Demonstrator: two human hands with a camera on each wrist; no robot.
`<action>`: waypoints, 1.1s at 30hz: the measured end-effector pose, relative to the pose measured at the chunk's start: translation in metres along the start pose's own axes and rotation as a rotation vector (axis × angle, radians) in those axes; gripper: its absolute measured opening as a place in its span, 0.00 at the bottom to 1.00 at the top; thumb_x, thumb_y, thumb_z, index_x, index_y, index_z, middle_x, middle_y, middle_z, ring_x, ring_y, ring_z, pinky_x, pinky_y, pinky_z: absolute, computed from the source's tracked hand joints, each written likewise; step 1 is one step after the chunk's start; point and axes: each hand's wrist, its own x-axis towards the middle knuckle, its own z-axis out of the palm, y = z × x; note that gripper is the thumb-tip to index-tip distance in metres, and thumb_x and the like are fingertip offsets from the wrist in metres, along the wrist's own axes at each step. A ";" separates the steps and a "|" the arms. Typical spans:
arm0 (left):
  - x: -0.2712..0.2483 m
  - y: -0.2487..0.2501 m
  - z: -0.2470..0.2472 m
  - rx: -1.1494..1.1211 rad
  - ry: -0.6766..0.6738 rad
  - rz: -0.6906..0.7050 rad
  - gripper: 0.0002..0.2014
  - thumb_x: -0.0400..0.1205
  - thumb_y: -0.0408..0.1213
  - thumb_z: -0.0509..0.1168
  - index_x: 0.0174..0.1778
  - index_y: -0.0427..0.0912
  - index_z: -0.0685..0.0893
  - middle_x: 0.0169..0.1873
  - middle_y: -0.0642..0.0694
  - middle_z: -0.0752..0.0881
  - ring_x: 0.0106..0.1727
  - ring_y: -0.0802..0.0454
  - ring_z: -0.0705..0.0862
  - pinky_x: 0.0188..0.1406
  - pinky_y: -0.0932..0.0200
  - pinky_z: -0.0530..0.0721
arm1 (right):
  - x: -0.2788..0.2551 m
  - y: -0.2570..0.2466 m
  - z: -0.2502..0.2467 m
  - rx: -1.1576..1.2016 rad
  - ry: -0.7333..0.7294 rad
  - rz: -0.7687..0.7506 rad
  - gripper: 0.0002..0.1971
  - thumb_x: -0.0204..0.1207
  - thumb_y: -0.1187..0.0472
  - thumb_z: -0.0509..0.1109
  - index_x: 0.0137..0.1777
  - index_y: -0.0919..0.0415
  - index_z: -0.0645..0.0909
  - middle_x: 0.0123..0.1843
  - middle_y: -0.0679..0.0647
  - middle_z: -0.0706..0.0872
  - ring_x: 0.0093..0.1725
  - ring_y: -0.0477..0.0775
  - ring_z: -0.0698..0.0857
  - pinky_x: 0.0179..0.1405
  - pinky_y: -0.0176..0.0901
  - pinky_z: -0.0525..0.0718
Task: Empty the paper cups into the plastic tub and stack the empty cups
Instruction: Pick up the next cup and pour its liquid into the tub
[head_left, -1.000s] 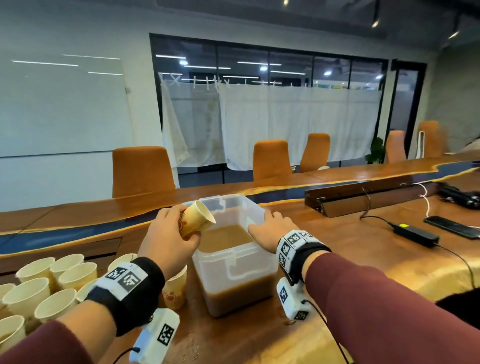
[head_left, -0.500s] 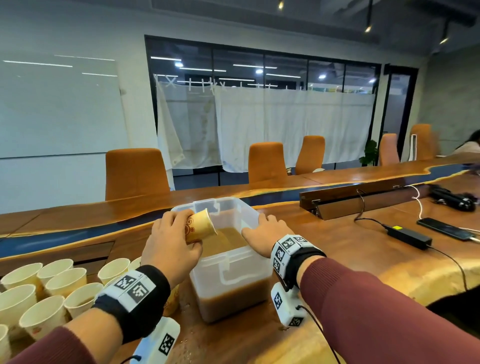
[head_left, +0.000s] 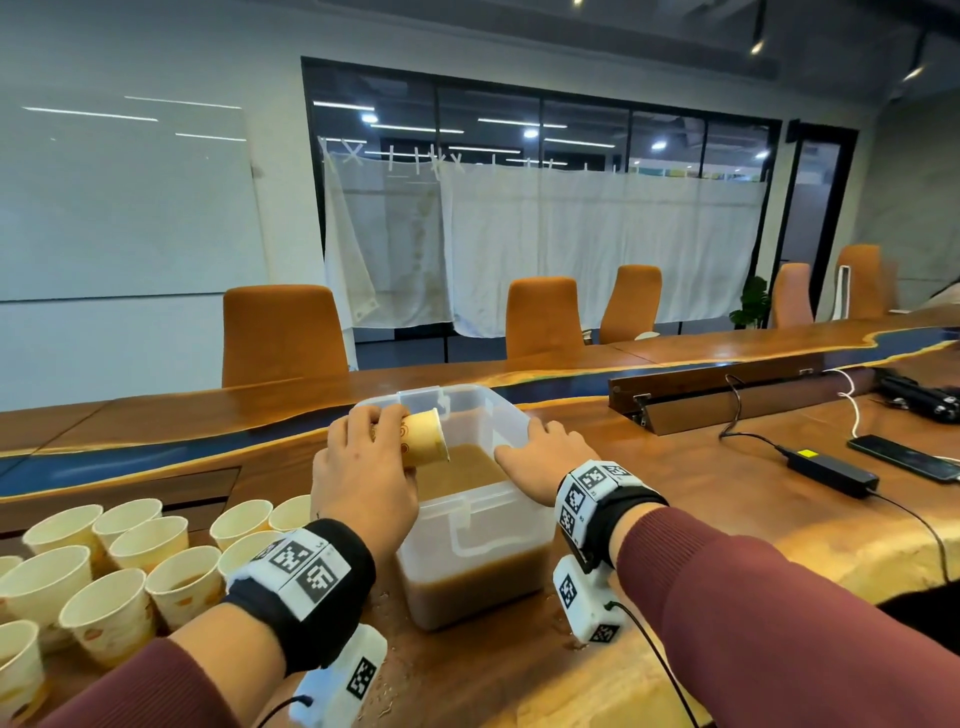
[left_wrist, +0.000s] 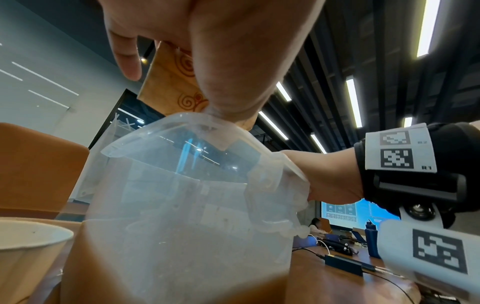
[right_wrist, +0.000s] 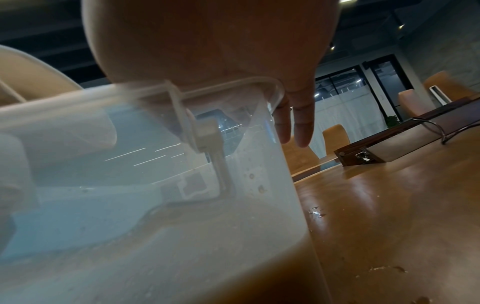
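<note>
A clear plastic tub (head_left: 483, 525) partly filled with brown liquid stands on the wooden table. My left hand (head_left: 363, 467) grips a paper cup (head_left: 423, 439) tipped on its side over the tub's left rim, mouth toward the liquid. In the left wrist view the cup (left_wrist: 171, 82) with red swirls sits between thumb and fingers above the tub (left_wrist: 182, 195). My right hand (head_left: 540, 457) rests flat on the tub's right rim, fingers straight. The right wrist view shows the palm on the rim (right_wrist: 233, 88) and fingers (right_wrist: 298, 123) hanging past the tub's corner.
Several upright paper cups (head_left: 130, 561) crowd the table at the left, some with brown liquid. A power adapter (head_left: 831, 470) with cables and a phone (head_left: 904, 457) lie to the right. A raised wooden cable box (head_left: 727, 400) sits behind them. Droplets (right_wrist: 315, 212) wet the table beside the tub.
The left hand has tipped the cup further down over the tub, its mouth now lower and nearer the liquid. The right hand has stayed on the rim.
</note>
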 end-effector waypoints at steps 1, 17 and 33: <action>0.000 0.002 -0.001 0.020 0.005 0.012 0.31 0.82 0.44 0.71 0.79 0.54 0.65 0.74 0.49 0.70 0.74 0.45 0.68 0.70 0.47 0.76 | 0.000 0.000 0.000 0.001 -0.001 0.001 0.41 0.81 0.36 0.54 0.91 0.55 0.57 0.86 0.59 0.67 0.83 0.67 0.67 0.78 0.65 0.70; 0.000 0.011 -0.008 0.189 -0.008 0.120 0.33 0.80 0.36 0.65 0.81 0.53 0.62 0.78 0.45 0.64 0.81 0.41 0.57 0.81 0.43 0.61 | 0.003 0.001 0.002 -0.007 0.001 -0.010 0.41 0.81 0.35 0.54 0.91 0.54 0.56 0.87 0.60 0.66 0.84 0.69 0.66 0.80 0.64 0.68; 0.002 0.027 -0.017 0.548 -0.150 0.281 0.30 0.87 0.39 0.58 0.85 0.50 0.54 0.84 0.38 0.56 0.87 0.35 0.47 0.84 0.26 0.46 | 0.003 0.000 0.003 0.030 -0.003 0.001 0.44 0.77 0.33 0.52 0.91 0.54 0.58 0.88 0.60 0.65 0.85 0.70 0.65 0.81 0.67 0.68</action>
